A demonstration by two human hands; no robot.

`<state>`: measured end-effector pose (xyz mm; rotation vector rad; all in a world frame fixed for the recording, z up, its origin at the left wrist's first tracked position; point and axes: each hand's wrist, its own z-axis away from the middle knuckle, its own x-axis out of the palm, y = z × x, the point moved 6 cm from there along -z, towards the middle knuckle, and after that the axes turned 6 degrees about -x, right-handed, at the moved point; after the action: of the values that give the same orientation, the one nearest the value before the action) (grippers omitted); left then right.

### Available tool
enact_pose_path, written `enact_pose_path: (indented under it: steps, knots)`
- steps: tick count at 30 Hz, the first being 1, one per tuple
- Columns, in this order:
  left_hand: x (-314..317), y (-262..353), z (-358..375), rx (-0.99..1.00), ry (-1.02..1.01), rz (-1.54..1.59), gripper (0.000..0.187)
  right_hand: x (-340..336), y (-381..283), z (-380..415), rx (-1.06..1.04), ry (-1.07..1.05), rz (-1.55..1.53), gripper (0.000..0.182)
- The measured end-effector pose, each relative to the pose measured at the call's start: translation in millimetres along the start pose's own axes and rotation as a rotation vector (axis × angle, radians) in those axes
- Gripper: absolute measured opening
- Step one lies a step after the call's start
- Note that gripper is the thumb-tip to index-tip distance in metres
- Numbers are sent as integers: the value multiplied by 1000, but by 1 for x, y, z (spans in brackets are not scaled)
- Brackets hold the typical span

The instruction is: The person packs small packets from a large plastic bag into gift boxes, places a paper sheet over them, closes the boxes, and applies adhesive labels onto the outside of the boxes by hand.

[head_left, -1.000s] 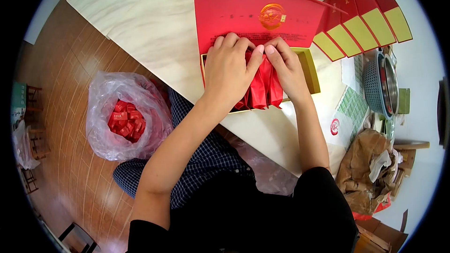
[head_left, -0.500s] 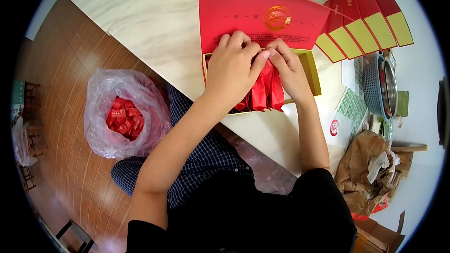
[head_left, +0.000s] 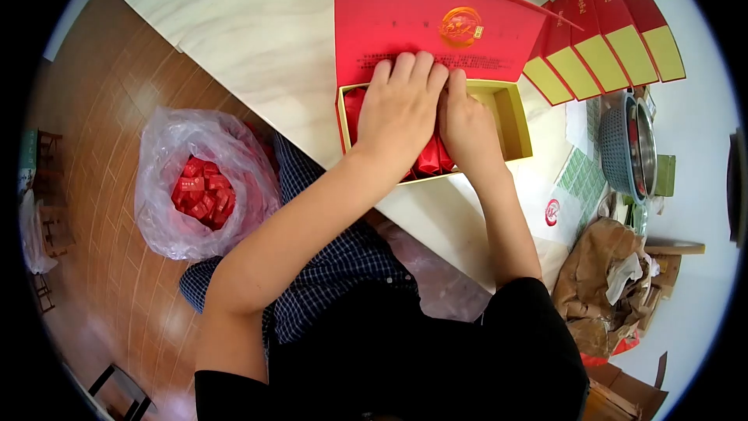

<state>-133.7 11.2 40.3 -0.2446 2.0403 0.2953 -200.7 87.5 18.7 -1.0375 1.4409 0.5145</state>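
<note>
1. I take the open gift box [head_left: 510,113] on the pale table [head_left: 257,39] as my landmark. It has gold inner walls and a red lid [head_left: 436,27] standing up at its far side.
2. My left hand [head_left: 401,113] lies flat over the left and middle of the box, fingers straight and together, palm down on the red packets [head_left: 428,162] inside. It presses on them and grips nothing.
3. My right hand [head_left: 466,125] sits just beside it, touching it, also palm down over the packets. Its fingers are partly tucked under the left hand, so I cannot tell whether they curl around a packet.
4. Half a second ago both hands pinched the upright tops of the packets, which stood tall above the box rim. Now the packets sit low, mostly hidden under my palms, with only a red strip showing at the near edge and a bit at the left wall.
5. I judge the packets are being pushed down level into the box. The right end of the box shows bare gold floor.
6. Left of the box, down on the wood floor, a clear plastic bag [head_left: 160,210] holds many small red packs [head_left: 201,195].
7. Right of the box, more red and yellow boxes [head_left: 604,43] stand fanned in a row, and a basket [head_left: 619,144] sits beyond them.
</note>
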Motion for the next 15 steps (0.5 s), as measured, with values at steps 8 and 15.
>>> enact_pose_path:
  steps: [8, 15]
  knots:
    - [-32, -70, 63, -263, 44, 691, 45, -33, 36, 7, 250, 124, -168, 30]
    - [1, -41, 98, -357, -160, 1100, 84, -4, -21, 2, 272, -199, -206, 58]
